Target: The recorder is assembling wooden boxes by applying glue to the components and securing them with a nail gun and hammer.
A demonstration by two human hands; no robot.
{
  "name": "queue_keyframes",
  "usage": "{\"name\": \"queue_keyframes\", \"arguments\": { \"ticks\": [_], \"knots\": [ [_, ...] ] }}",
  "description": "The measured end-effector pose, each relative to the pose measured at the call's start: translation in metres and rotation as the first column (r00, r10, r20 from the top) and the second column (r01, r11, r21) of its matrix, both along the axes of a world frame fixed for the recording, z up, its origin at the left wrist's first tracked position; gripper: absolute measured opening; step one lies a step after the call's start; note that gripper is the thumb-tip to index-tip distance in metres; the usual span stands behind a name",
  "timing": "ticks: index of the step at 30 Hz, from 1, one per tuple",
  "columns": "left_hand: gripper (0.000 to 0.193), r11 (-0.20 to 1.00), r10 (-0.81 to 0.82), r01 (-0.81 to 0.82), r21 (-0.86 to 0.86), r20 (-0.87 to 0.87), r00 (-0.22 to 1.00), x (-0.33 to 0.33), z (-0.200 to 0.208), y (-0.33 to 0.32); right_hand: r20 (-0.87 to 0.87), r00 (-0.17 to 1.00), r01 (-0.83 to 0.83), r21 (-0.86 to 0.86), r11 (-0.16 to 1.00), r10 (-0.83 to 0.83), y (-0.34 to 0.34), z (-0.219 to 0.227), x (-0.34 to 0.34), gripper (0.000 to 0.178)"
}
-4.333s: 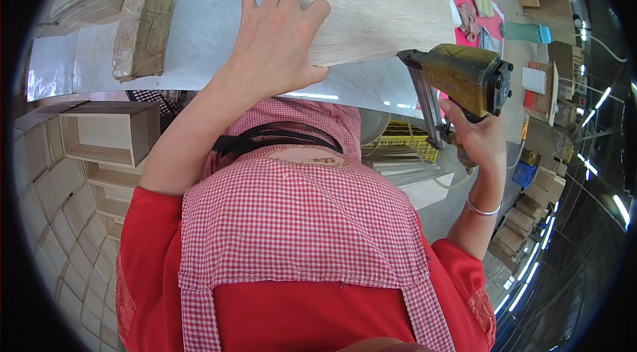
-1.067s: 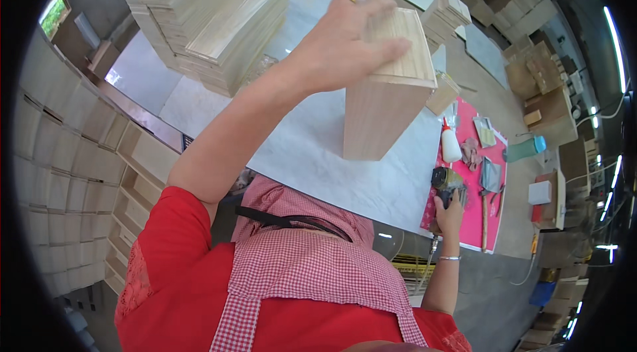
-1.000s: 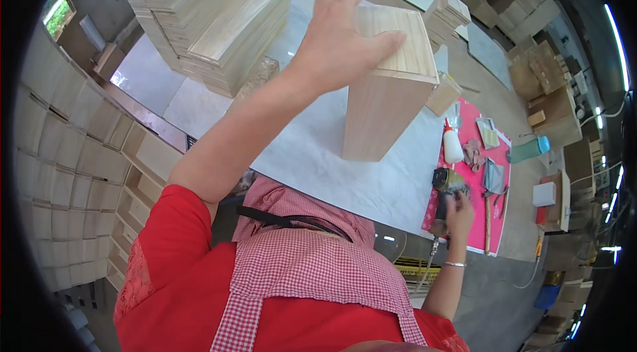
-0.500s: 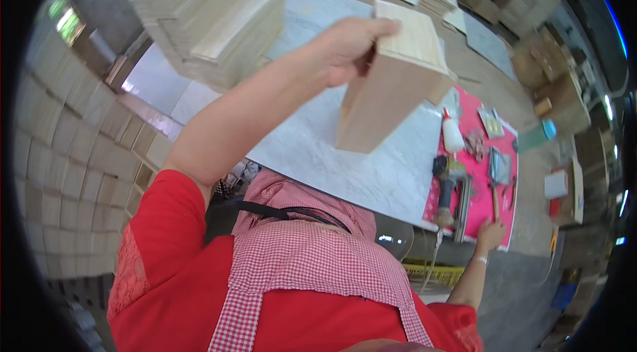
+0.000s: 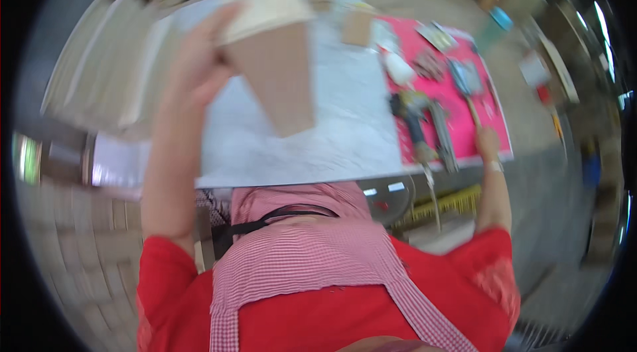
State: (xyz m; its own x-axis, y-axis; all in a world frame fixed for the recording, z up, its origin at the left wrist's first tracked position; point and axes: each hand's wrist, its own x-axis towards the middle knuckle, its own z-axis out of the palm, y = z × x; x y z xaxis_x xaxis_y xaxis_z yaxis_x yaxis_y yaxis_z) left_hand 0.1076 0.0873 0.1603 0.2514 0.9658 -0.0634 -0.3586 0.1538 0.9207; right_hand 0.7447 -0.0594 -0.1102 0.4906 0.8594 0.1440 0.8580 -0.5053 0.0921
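My left hand (image 5: 209,60) is closed on the upper side of a wooden box (image 5: 279,73), thumb near its pale top face. The box stands tilted over the white marbled tabletop (image 5: 345,133); blur hides whether it touches the surface. At the right, my right hand (image 5: 488,144) is wrapped round the wooden handle of a hammer (image 5: 472,113), whose head is blurred beside a grey-blue packet (image 5: 466,76). Between my hands, on a pink sheet (image 5: 458,130), lie a nail gun (image 5: 417,128) and a white glue bottle with a red tip (image 5: 398,68).
Tall stacks of pale wooden boards (image 5: 99,67) stand at the left of the table. A small wooden block (image 5: 358,25) sits near the far edge. A crumpled cloth (image 5: 428,65) lies on the pink sheet. A yellow crate (image 5: 444,209) is under the table's right end.
The view has swung to the right. My left hand still holds the box, now more upright and nearer the board stacks. My right hand remains at the hammer handle.
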Motion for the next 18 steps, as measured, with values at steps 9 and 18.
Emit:
{"name": "queue_keyframes", "arguments": {
  "ticks": [9, 18],
  "knots": [
    [0.041, 1.000, 0.009, -0.010, 0.008, 0.178, 0.984, 0.016, 0.009, -0.020, -0.333, 0.839, -0.259, 0.451, 0.854, 0.430, 0.031, 0.132, -0.129, 0.019],
    [0.042, 0.999, -0.011, 0.006, 0.034, 0.162, 0.987, 0.021, 0.006, -0.015, -0.135, 0.453, -0.709, 0.544, 0.448, 0.881, 0.031, 0.308, -0.352, 0.050]
  ]
}}
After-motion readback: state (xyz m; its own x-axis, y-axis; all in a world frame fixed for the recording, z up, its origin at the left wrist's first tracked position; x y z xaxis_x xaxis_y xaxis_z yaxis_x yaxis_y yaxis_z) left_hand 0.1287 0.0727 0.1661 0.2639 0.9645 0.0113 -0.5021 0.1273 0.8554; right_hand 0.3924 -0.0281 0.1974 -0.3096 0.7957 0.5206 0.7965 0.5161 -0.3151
